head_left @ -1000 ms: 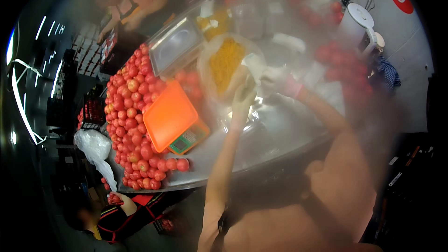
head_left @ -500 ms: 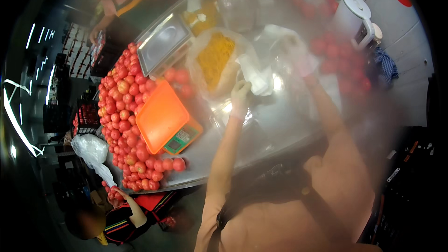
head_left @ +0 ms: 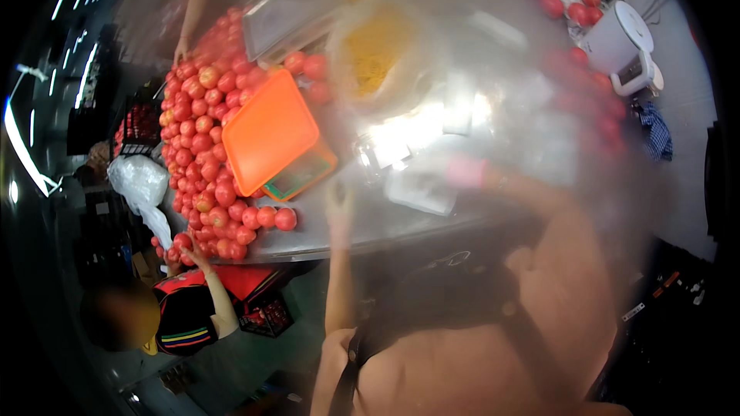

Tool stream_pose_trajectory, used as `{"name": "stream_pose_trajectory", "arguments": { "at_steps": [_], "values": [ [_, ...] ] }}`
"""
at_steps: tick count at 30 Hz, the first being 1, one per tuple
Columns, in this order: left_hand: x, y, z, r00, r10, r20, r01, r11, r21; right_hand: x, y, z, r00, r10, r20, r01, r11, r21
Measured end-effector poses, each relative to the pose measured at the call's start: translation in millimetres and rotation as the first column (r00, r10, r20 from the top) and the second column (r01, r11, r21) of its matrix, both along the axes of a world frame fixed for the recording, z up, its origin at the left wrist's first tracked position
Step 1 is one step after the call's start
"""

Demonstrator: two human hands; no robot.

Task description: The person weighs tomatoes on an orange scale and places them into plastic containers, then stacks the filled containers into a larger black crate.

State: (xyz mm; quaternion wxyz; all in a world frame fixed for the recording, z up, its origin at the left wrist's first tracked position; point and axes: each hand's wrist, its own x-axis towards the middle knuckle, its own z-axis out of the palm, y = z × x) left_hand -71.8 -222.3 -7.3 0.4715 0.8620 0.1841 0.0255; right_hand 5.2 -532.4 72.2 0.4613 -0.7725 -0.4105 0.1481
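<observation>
My left hand (head_left: 339, 204) hangs over the near part of the metal table, just right of an orange-topped scale (head_left: 271, 132). Haze and motion smear its fingers, so I cannot make out a grip. My right hand (head_left: 433, 172), with a pink band at the wrist, is at a clear, whitish plastic tray (head_left: 421, 189) near the table's front edge. Its fingers are lost in the blur, and whether it grips the tray cannot be told. Beyond both hands, a pale bag with yellow contents (head_left: 376, 50) lies on the table, hazy too.
A large heap of tomatoes (head_left: 202, 119) covers the table's left side. A co-worker's hand (head_left: 199, 253) touches tomatoes at the near left corner; another person's arm reaches in at the far left. More tomatoes (head_left: 593, 100) and a white jug (head_left: 617, 38) are on the right.
My left hand has left the white plastic by the yellow bag and come nearer and left. My right hand has come nearer, to the tray. The view has shifted.
</observation>
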Motion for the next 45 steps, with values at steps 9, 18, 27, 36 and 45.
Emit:
{"name": "stream_pose_trajectory", "arguments": {
  "at_steps": [9, 18, 27, 36, 45],
  "values": [
    [-28, -54, -2, 0.963, -0.261, -0.058, 0.266, 0.959, 0.096, 99, -68, -81, 0.534, -0.709, 0.461, 0.843, 0.403, -0.357],
    [2, -64, 3, 0.988, -0.148, -0.052, 0.15, 0.988, 0.033, -38, 54, -54, 0.92, 0.122, 0.374, 0.0, 0.95, -0.311],
    [12, -35, 7, 0.993, -0.114, 0.028, 0.113, 0.993, 0.036, -38, 79, -52, 0.911, 0.267, 0.313, -0.138, 0.915, -0.378],
    [-53, 104, -1, 0.855, 0.289, 0.43, -0.476, 0.766, 0.432, -44, 101, -10, 0.88, -0.458, 0.123, 0.467, 0.883, -0.053],
    [-51, 164, 0, 0.859, 0.402, 0.317, -0.501, 0.788, 0.357, -62, 174, 1, 0.936, -0.335, 0.107, 0.348, 0.925, -0.152]
  ]
}}
